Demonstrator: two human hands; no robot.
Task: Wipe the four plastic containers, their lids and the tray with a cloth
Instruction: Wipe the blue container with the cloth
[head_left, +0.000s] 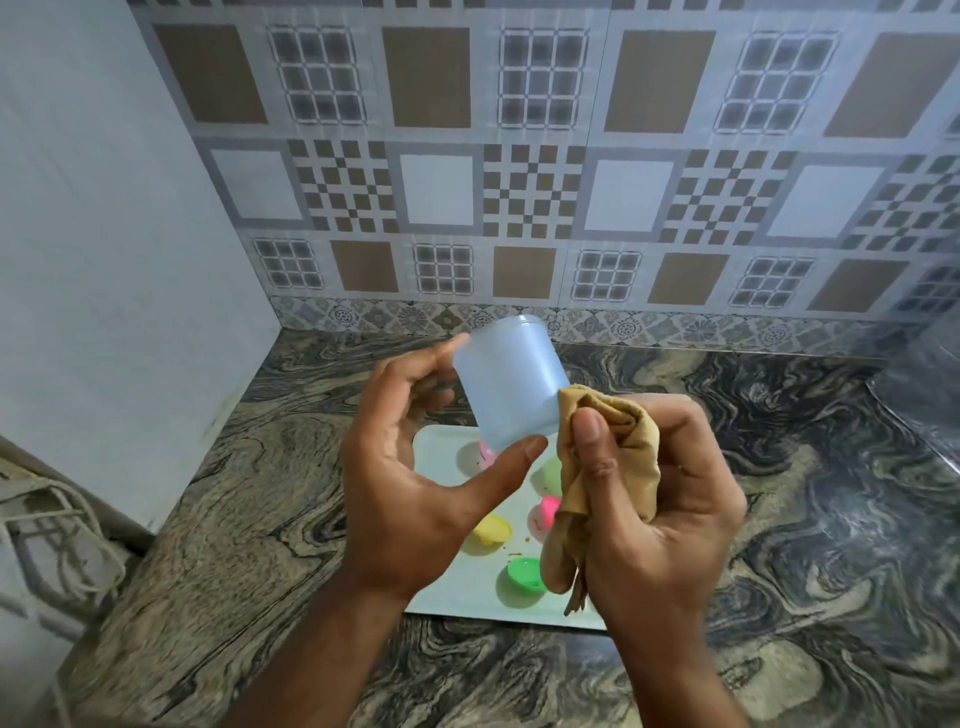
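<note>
My left hand (415, 467) holds a pale blue plastic container (506, 382) between thumb and fingers, tilted, above the tray. My right hand (660, 509) is closed on a bunched tan cloth (608, 457), whose top corner touches the container's right side. Below them lies a white tray (441, 597) on the counter. On it I see a yellow lid (492, 529), a green lid (524, 574), a pink piece (549, 506), a pale green container (551, 473) and a pink container (485, 457), all partly hidden by my hands.
The tray sits on a marbled brown and black counter (260, 493). A patterned tiled wall (519, 182) stands behind, and a plain white wall (104, 260) closes off the left. Cables (57, 530) hang at the lower left edge.
</note>
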